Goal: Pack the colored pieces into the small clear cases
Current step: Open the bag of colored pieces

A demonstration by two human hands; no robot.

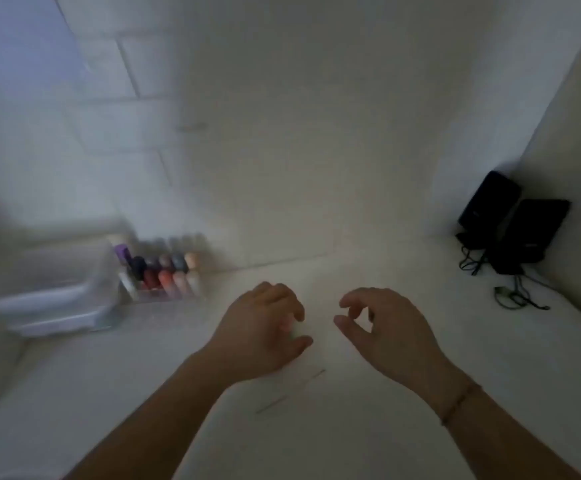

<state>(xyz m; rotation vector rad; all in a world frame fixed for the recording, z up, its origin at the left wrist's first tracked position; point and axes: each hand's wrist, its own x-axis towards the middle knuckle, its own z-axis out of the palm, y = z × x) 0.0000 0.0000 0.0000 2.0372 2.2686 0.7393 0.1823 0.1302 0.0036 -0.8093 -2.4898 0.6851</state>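
Pieces [166, 271]: rounded, matte, mixed colours; two rows inside clear rack [164, 292], far left on table [386, 427]; rows run left-right; blurred.
Bin [50, 282]: translucent plastic, just left of rack.
Left hand [259, 332]: fingers curled down; hold unclear.
Right hand [386, 332]: fingers loosely curled, thumb and forefinger apart, holding nothing.
Speakers [511, 220]: black, boxy, far right corner.

Dim, soft light; heavy motion blur at left, wide-angle bending at edges.

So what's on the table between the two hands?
Nothing that the blurry head view shows: only bare white table separates the left hand from the right hand.
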